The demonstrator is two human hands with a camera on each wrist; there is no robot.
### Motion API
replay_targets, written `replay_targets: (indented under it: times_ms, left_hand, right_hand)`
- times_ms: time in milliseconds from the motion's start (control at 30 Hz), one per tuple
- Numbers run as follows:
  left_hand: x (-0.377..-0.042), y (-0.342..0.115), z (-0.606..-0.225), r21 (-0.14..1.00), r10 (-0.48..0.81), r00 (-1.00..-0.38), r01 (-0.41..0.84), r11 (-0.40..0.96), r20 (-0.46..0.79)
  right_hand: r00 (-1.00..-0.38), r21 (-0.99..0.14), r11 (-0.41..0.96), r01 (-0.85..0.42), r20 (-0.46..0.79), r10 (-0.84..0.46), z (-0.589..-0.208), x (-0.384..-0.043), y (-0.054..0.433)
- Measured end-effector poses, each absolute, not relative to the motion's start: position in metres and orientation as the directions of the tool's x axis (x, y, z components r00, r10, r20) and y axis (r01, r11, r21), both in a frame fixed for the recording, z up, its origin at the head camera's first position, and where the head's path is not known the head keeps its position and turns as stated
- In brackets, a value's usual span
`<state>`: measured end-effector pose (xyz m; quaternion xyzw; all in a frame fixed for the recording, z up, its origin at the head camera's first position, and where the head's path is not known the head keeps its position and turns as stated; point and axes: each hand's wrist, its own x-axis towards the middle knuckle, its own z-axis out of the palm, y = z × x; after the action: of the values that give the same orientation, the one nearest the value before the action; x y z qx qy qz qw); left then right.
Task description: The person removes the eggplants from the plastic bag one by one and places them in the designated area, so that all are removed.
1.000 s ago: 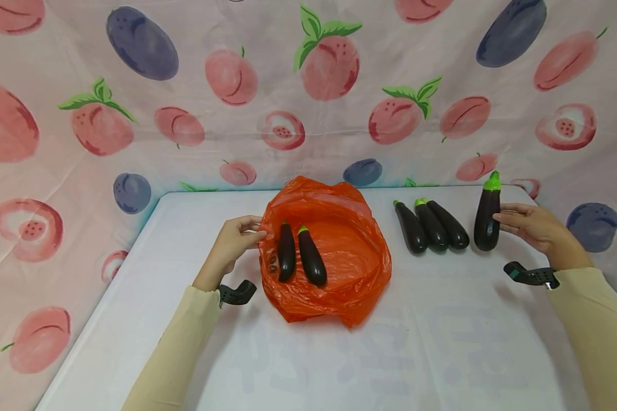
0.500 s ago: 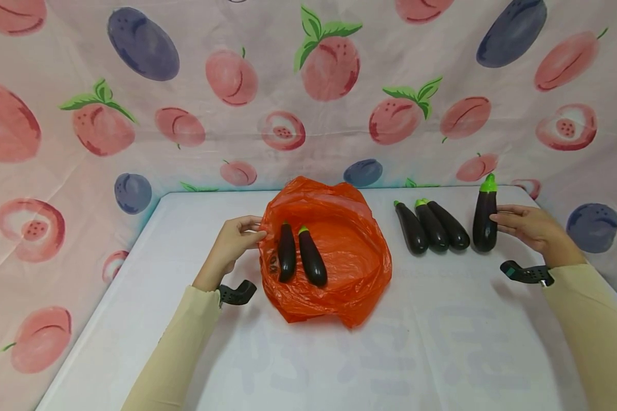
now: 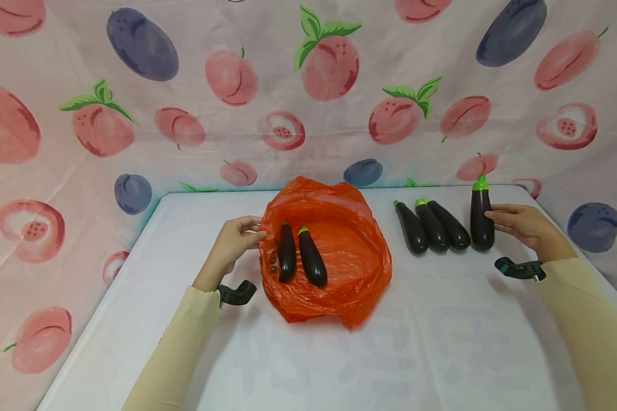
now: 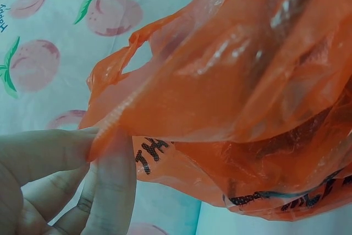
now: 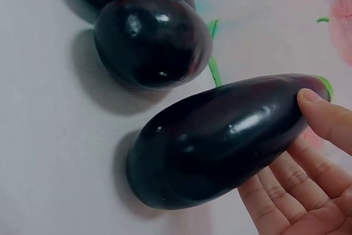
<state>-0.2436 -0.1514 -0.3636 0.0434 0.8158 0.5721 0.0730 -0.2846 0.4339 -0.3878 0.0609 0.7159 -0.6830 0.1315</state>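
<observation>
My left hand (image 3: 231, 242) pinches the left rim of an orange plastic bag (image 3: 352, 245), which stands spread with its mouth towards me. In the left wrist view, the thin bag film (image 4: 181, 103) passes between thumb and finger. Two dark eggplants (image 3: 313, 260) with green tops lie inside, towards its left side. At the right, my right hand (image 3: 532, 228) holds another eggplant (image 3: 481, 222) from its right side, green end up. The right wrist view has the thumb on this eggplant (image 5: 214, 141) near its stem end, with fingers behind it; whether its base touches the table cannot be told.
Three eggplants (image 3: 434, 228) lie side by side on the white table (image 3: 421, 342), just left of the held one. Behind the table hangs a fruit-print cloth (image 3: 329, 131). Black wrist cameras (image 3: 238, 293) sit below both hands.
My right hand has shifted a little left with its eggplant, whose green top has also dipped slightly and come closer to the row. The left hand and the bag have stayed put.
</observation>
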Motion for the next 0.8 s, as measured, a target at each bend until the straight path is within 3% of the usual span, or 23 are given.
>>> replay_targets:
  times_ms: [200, 433, 700, 800]
  left_hand:
    - [-0.244, -0.151, -0.364, 0.941, 0.156, -0.985, -0.015, 0.339, -0.071]
    - [-0.245, -0.151, -0.363, 0.940, 0.155, -0.985, -0.013, 0.340, -0.070]
    - [-0.244, -0.151, -0.362, 0.942, 0.155, -0.985, -0.018, 0.334, -0.074]
    - [-0.244, -0.151, -0.362, 0.942, 0.154, -0.985, -0.020, 0.334, -0.076]
  right_hand:
    - [-0.955, -0.949, 0.148, 0.278, -0.290, -0.061, -0.391, -0.294, 0.430]
    - [-0.948, -0.863, 0.411, 0.294, -0.318, 0.011, -0.392, -0.298, 0.423]
    - [-0.944, -0.926, 0.195, 0.323, -0.331, -0.012, -0.393, -0.303, 0.422]
    - [-0.942, -0.905, 0.265, 0.332, -0.335, 0.035, -0.396, -0.305, 0.422]
